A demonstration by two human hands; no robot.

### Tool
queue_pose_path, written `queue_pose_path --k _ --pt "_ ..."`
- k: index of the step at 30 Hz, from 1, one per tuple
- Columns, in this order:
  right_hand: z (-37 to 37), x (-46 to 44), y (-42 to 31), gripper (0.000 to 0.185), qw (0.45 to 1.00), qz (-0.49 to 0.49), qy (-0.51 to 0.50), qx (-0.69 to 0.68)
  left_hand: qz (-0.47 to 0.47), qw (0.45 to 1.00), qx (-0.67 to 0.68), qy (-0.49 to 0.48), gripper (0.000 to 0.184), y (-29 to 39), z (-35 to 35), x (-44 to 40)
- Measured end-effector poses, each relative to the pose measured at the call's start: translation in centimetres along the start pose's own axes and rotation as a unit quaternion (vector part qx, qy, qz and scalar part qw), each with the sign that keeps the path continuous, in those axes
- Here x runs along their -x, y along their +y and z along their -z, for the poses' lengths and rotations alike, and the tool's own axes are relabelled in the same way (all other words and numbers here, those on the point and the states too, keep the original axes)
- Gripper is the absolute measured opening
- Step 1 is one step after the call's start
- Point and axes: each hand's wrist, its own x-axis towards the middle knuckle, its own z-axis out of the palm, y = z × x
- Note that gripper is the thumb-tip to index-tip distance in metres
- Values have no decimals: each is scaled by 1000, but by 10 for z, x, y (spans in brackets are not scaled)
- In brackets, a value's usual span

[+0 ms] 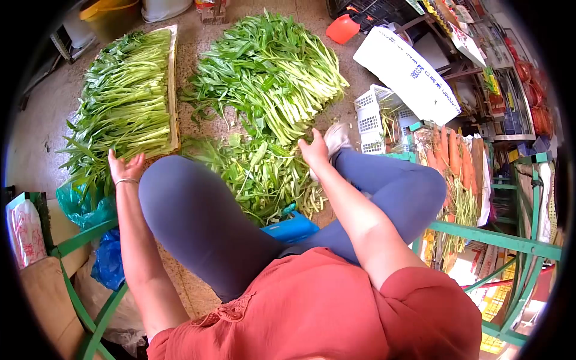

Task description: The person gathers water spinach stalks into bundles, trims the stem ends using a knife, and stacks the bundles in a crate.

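My left hand [126, 167] is open, palm up and fingers apart, by the near end of a row of long-stemmed leafy greens [129, 96] that look like water spinach. These lie side by side on a flat tray with a pale edge [174, 90]. Nothing shows in that hand. My right hand [314, 149] is beside the lower stem ends of a large loose heap of the same greens [264, 72], thumb and forefinger apart and no stem visible between them. Between my legs lies a pile of loose leaves and cut stem pieces [261, 177].
A blue plastic object [291, 228] lies before my seat. White plastic baskets [370, 123] and a white printed foam box [408, 75] stand at the right, near carrots [454, 156]. Green metal frames [498, 237] flank me. A yellow bucket [111, 18] stands at the back left.
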Motion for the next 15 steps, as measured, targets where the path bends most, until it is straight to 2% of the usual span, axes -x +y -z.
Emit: queue_pose_path --k 1,2,5,6,8,9,11,12,13,14,15 --pt "5 -11 -4 53 999 23 31 25 -46 995 -50 -78 82 4 -2 17" --pt "11 -23 -6 48 996 45 62 49 -74 982 -98 -145 74 13 -6 30" --pt "29 -67 -15 32 946 226 185 139 -181 933 -156 -270 47 30 -32 101" --pt "32 -86 -18 33 942 246 165 156 -209 920 -169 -284 43 25 -42 139" --pt "30 -119 -23 48 909 281 168 259 -208 893 -163 -363 45 10 -55 198" --pt "20 -138 -22 48 910 284 165 253 -175 862 -148 -453 44 3 -55 215" --pt "-7 -171 -15 66 852 257 253 380 -159 852 -142 -479 44 -37 -64 258" --pt "-5 -175 -23 66 854 260 247 376 -140 835 -151 -511 45 -62 -68 272" --pt "7 -172 -40 74 889 217 162 370 -120 815 -162 -543 45 -89 -73 283" --pt "13 -171 -50 81 915 168 73 360 -116 824 -147 -534 45 -120 -77 284" --pt "9 -184 -52 85 920 143 21 365 -77 782 -169 -595 45 -141 -81 271"
